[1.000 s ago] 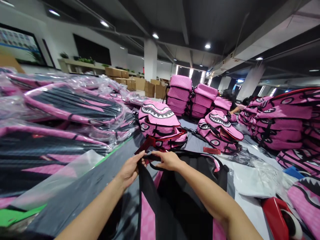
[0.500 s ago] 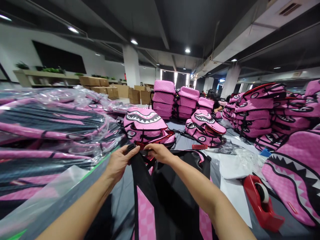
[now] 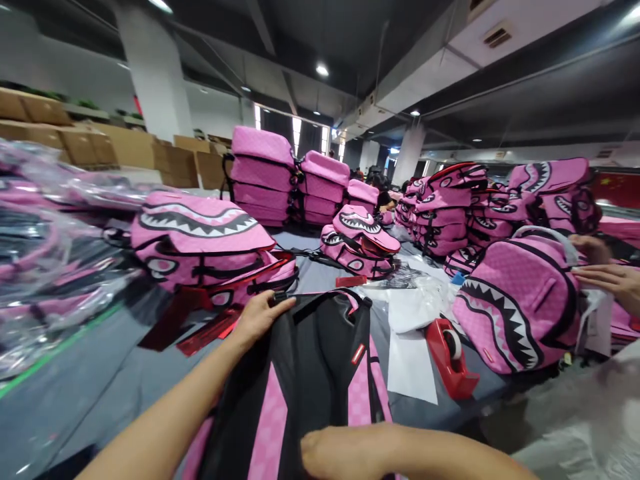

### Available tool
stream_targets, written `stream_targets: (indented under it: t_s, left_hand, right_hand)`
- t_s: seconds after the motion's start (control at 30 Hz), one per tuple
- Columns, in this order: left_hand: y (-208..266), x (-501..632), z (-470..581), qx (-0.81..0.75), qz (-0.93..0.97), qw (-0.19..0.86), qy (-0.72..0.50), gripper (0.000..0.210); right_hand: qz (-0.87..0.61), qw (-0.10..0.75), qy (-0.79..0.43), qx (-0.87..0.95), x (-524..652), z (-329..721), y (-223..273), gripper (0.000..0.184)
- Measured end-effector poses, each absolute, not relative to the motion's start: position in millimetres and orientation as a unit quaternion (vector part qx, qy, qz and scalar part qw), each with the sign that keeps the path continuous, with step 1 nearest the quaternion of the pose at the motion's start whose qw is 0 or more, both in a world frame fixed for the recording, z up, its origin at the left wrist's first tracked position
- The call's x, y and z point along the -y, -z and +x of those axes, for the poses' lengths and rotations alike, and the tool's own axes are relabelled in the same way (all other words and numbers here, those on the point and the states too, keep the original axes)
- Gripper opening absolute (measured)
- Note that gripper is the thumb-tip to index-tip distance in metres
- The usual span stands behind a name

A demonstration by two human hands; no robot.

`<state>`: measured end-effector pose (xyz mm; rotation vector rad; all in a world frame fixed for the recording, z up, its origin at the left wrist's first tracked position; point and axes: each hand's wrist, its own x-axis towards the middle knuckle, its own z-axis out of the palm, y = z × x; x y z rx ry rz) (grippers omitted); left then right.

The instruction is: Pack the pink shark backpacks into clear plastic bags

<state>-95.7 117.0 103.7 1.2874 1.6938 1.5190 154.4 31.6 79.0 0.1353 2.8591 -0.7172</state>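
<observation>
A pink and black backpack (image 3: 317, 353) lies back side up before me, its black padded back and checkered pink straps showing. My left hand (image 3: 260, 317) grips its black shoulder strap near the top, thumb pressed over the edge. Low over the back panel is my right hand (image 3: 340, 448), fingers curled; whatever they hold is hidden. Beyond my left hand, dark red glossy strips (image 3: 207, 333) lie beside another pink backpack (image 3: 205, 230) with a shark-mouth print.
At right, another person's hands (image 3: 607, 270) touch a shark-print backpack (image 3: 510, 300). A red tape dispenser (image 3: 453, 360) and white sheets (image 3: 410, 363) lie nearer. Stacked pink backpacks (image 3: 263, 177) stand behind; plastic-wrapped ones (image 3: 45, 267) are left.
The view has swung right, bringing in another person's hands. My right hand has left the strap top and moved down over the back panel. My left hand still grips the strap.
</observation>
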Motion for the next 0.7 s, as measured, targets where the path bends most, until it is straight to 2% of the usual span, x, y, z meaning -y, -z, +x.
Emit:
stream_targets:
  t_s: [0.1, 0.17, 0.2, 0.3, 0.37, 0.47, 0.6, 0.7]
  left_hand:
    - [-94.9, -124.0, -86.6, -0.647, 0.535, 0.175, -0.514, 0.046]
    - [-98.8, -120.8, -76.4, -0.644, 0.567, 0.130, -0.497, 0.028]
    - [-102.4, -118.8, -68.5, -0.636, 0.598, 0.104, -0.477, 0.019]
    - [-110.1, -118.7, -35.6, -0.583, 0.723, 0.056, -0.367, 0.025]
    - [-107.3, -126.9, -12.7, -0.551, 0.773, 0.071, -0.307, 0.022]
    - [-93.6, -147.1, 12.3, -0.523, 0.784, 0.132, -0.306, 0.019]
    - [-73.1, -165.5, 30.7, -0.477, 0.782, 0.214, -0.339, 0.011]
    - [-63.8, -169.1, 36.9, -0.466, 0.757, 0.272, -0.368, 0.018]
  right_hand:
    - [0.194, -0.069, 0.276, -0.939, -79.2, 195.9, -108.2, 0.031]
    - [0.404, -0.189, 0.199, -0.873, -126.6, 212.4, -127.3, 0.034]
    - [0.496, -0.215, 0.142, -0.829, -150.8, 214.9, -133.4, 0.036]
    - [0.626, -0.209, 0.079, -0.747, -208.2, 202.2, -135.6, 0.039]
    - [0.632, -0.214, 0.101, -0.738, -225.2, 187.1, -130.1, 0.031]
    - [0.595, -0.271, 0.109, -0.748, -220.3, 176.0, -125.3, 0.019]
    - [0.468, -0.388, 0.140, -0.781, -181.6, 186.3, -125.8, 0.022]
    - [0.431, -0.385, 0.116, -0.808, -144.7, 192.9, -129.1, 0.018]
